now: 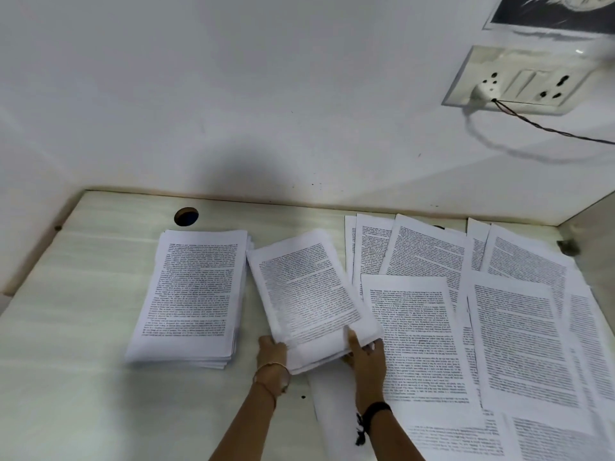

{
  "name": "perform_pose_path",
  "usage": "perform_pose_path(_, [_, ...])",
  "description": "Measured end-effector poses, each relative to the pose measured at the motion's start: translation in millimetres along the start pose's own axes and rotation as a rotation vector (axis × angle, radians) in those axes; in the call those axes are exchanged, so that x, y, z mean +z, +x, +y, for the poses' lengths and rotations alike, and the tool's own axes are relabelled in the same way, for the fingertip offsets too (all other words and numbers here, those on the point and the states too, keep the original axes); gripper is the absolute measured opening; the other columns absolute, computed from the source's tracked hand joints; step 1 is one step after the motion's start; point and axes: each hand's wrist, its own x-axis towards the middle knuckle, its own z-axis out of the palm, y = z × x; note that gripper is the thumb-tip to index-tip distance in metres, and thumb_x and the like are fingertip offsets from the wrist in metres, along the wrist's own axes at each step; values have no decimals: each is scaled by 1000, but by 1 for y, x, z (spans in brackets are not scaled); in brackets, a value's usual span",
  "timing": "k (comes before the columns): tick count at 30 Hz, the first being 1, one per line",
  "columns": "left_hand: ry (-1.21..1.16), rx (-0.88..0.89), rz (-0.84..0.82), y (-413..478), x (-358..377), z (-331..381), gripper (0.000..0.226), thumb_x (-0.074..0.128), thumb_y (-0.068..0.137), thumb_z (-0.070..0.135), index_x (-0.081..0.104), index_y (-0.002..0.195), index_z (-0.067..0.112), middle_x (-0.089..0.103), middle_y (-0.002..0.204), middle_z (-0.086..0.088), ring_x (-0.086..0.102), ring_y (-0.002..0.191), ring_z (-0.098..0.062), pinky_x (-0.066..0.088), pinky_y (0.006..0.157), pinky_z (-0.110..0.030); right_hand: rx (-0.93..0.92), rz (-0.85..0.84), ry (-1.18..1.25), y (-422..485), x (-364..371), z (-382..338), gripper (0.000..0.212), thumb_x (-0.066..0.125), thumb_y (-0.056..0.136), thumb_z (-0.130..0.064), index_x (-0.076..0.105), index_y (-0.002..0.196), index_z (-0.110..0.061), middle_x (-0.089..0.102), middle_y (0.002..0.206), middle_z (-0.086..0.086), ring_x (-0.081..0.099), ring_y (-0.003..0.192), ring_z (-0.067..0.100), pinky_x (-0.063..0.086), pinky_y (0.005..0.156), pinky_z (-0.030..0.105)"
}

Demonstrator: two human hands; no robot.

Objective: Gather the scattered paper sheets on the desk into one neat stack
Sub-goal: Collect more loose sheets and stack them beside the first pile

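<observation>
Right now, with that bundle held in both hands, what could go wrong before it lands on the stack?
1. The left hand and right hand grip the bundle of sheets only at its near edge, and its edges are uneven, so sheets could slip out.
2. It sits at an angle to the stack, so it may land skewed.
3. Its right edge lies over the scattered sheets, which might be dragged along.

Both arms reach forward, left hand (271,352) clutching the near-left corner of the bundle of sheets (306,287), right hand (366,356) pinching its near-right edge (thumb on top, fingers underneath).
</observation>
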Motion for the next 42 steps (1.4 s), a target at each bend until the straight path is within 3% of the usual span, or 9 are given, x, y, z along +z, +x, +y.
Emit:
perform_pose_path(5, [-189,-141,-578,-23,33,-2,13,67,76,5,67,89,4,73,78,-13,69,73,-25,59,70,-35,45,96,-18,21,-8,-3,42,63,84,1,45,121,-12,55,122,9,54,110,27,45,97,41])
perform_pose_path(9, [-397,91,-247,25,1,17,41,66,80,1,53,120,1,61,112,-17,61,88,-28,56,69,-35,13,-164,-239,38,-55,-25,24,55,90,-1,56,111,-14,64,114,12,63,105,28,54,84,38])
perform_pose_path(12, [-56,144,-17,51,-32,32,51,69,79,3,48,124,-6,52,129,-23,55,107,-34,47,89,-40,12,-199,-379,49,-89,-38,40,56,93,-11,45,131,-12,53,132,17,53,121,31,45,97,40])
perform_pose_path(18, [609,270,-175,32,-5,31,60,50,89,22,23,140,5,50,132,-21,52,117,-35,41,92,-32,16,-65,-478,56,-82,-29,87,58,82,-57,17,148,-16,41,145,17,45,130,35,38,108,46])
perform_pose_path(22, [762,342,-77,35,4,32,57,41,92,18,16,143,9,56,124,-20,57,109,-34,45,89,-35,58,47,-451,67,-81,-35,54,48,98,-33,28,144,-13,51,133,19,52,115,33,41,95,39])
perform_pose_path(25, [256,318,-134,41,-6,33,56,56,87,31,36,135,10,57,123,-14,57,106,-31,48,88,-36,89,102,-314,69,-80,-31,27,50,93,-11,55,120,-8,63,101,11,57,93,27,45,83,35])
perform_pose_path(29, [-550,216,-268,22,-4,25,44,69,71,37,58,105,10,70,83,-5,65,69,-21,57,60,-32,260,-209,84,54,-58,-23,23,53,89,2,61,108,-8,67,111,15,63,97,29,55,78,38])
perform_pose_path(35, [-164,394,-146,18,-19,25,51,53,82,-16,43,130,-1,55,114,-8,55,113,-33,47,77,-17,176,-444,146,29,-1,-34,38,64,88,-21,60,125,-19,67,122,4,63,112,24,52,93,45])
perform_pose_path(42, [66,469,-110,27,-125,44,65,67,70,22,48,129,5,58,117,-7,55,108,-23,41,95,-28,-63,-463,-227,30,52,-52,13,61,92,-20,63,103,-13,67,81,3,58,77,10,44,74,23])
